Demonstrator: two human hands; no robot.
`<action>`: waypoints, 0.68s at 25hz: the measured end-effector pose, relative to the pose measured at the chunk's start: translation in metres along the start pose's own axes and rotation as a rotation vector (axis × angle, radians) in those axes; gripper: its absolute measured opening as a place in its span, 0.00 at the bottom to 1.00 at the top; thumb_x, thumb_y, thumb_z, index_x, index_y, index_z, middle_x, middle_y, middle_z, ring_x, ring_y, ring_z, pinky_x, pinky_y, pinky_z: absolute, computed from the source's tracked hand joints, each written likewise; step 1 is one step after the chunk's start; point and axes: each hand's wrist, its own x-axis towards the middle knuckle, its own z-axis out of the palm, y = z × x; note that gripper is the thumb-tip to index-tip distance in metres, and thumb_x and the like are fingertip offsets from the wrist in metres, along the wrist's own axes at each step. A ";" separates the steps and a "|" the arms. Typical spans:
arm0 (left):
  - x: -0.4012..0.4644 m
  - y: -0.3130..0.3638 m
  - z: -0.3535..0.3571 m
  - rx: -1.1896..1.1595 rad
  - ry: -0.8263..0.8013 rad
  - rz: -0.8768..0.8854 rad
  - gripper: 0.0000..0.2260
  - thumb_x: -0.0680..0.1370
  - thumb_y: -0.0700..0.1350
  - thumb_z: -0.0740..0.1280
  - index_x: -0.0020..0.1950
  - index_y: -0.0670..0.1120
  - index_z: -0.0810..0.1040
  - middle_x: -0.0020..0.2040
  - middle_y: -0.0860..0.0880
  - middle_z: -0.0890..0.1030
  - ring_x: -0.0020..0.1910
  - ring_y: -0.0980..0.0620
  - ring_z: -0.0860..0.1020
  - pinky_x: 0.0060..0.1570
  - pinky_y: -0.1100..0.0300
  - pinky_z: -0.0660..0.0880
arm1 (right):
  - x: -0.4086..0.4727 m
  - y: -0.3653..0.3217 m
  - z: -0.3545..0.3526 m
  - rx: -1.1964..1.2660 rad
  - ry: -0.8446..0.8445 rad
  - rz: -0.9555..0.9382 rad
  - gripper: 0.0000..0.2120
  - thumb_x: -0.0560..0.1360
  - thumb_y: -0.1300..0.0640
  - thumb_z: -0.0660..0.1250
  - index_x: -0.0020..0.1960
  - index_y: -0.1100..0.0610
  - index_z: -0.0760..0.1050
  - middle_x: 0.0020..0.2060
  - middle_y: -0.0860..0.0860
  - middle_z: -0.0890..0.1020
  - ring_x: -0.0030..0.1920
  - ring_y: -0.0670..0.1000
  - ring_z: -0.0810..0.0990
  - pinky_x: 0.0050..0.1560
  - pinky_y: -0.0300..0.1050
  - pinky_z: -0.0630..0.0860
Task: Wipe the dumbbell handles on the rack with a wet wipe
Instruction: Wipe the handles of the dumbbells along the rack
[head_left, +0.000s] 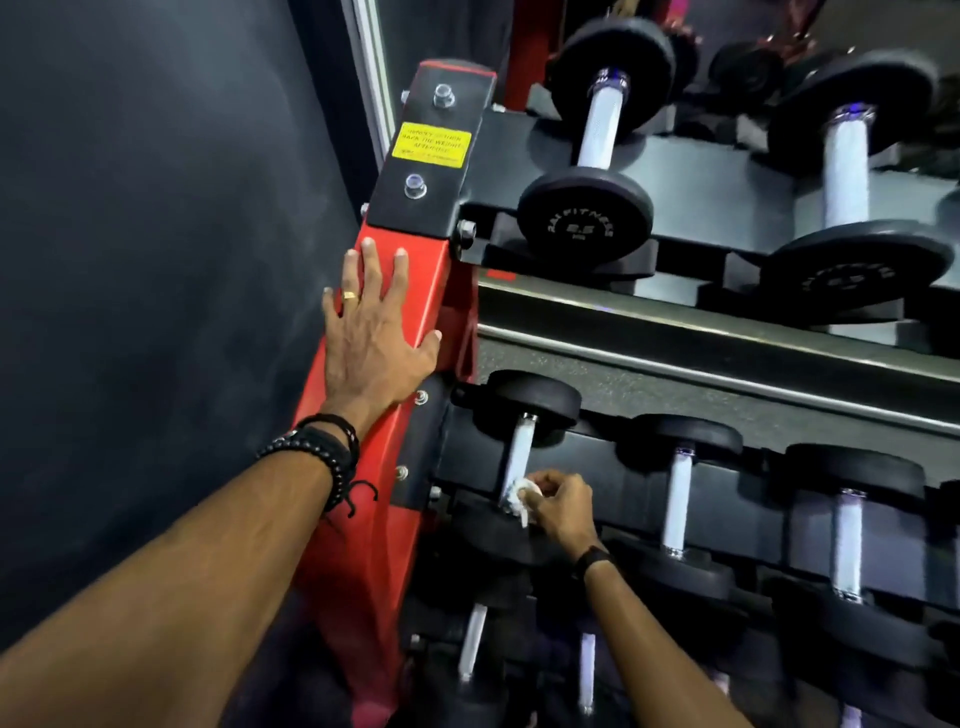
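A tiered dumbbell rack with a red upright post (415, 291) holds black dumbbells with silvery handles. On the middle shelf, the leftmost dumbbell's handle (519, 452) runs toward me. My right hand (558, 501) grips a crumpled white wet wipe (522, 496) and presses it against the near end of that handle. My left hand (374, 322) lies flat on the red post, fingers spread. Two more handles (679, 499) (847, 545) sit to the right on the same shelf.
The top shelf carries two larger dumbbells (597, 130) (847, 171). A bottom shelf shows further handles (472, 639). A dark wall (156, 260) stands close on the left. A yellow warning label (431, 145) is stuck on the post's black plate.
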 end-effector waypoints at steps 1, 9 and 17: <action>0.000 -0.001 0.000 -0.004 0.004 -0.008 0.42 0.71 0.58 0.68 0.80 0.48 0.53 0.81 0.42 0.49 0.79 0.41 0.49 0.72 0.36 0.58 | 0.005 0.009 0.008 -0.042 -0.059 0.036 0.08 0.67 0.62 0.77 0.35 0.54 0.79 0.28 0.47 0.79 0.30 0.39 0.74 0.33 0.32 0.71; 0.001 -0.004 0.001 -0.036 0.036 -0.008 0.42 0.70 0.59 0.68 0.80 0.49 0.55 0.81 0.43 0.50 0.79 0.42 0.49 0.70 0.39 0.61 | 0.052 0.017 0.030 -0.289 -0.357 0.216 0.28 0.64 0.46 0.78 0.54 0.62 0.73 0.44 0.50 0.73 0.46 0.49 0.74 0.41 0.41 0.69; 0.001 -0.005 0.003 -0.053 0.048 -0.009 0.43 0.69 0.60 0.68 0.80 0.49 0.55 0.81 0.43 0.50 0.79 0.43 0.50 0.69 0.40 0.62 | 0.055 0.029 0.027 -0.196 -0.376 0.131 0.19 0.62 0.46 0.80 0.43 0.59 0.80 0.33 0.49 0.82 0.30 0.41 0.77 0.29 0.34 0.70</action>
